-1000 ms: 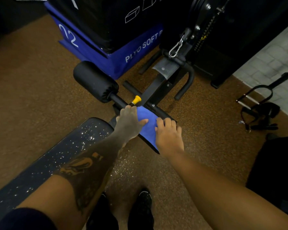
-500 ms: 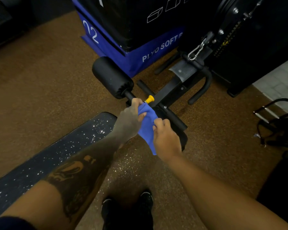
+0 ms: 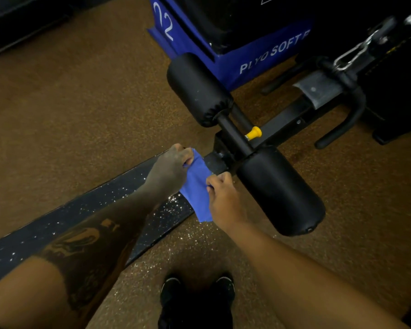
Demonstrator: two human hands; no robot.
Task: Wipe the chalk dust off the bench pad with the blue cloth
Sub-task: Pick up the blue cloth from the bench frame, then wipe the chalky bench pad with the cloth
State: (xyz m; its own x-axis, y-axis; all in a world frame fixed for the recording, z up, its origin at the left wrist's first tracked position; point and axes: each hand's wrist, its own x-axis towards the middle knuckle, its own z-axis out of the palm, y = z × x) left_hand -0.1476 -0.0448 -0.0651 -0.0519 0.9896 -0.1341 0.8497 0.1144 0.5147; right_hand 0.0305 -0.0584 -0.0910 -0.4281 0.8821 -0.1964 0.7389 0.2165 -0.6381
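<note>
The blue cloth (image 3: 196, 186) hangs between my two hands over the far end of the dark bench pad (image 3: 81, 214), which runs from lower left toward the centre and is speckled with white chalk dust. My left hand (image 3: 170, 170) pinches the cloth's upper corner. My right hand (image 3: 221, 198) pinches its right edge. The cloth's lower end droops over the pad's near edge.
Two black foam rollers (image 3: 197, 91) (image 3: 280, 188) sit on a bar with a yellow pin (image 3: 253, 133) just beyond the pad. A blue plyo box (image 3: 247, 60) stands behind. Chalk specks lie on the brown floor (image 3: 69, 110). My shoes (image 3: 197, 295) are below.
The cloth went from lying flat under both hands on the frame to being lifted and pinched between them, and it has come back over the pad's end. The view shifted left.
</note>
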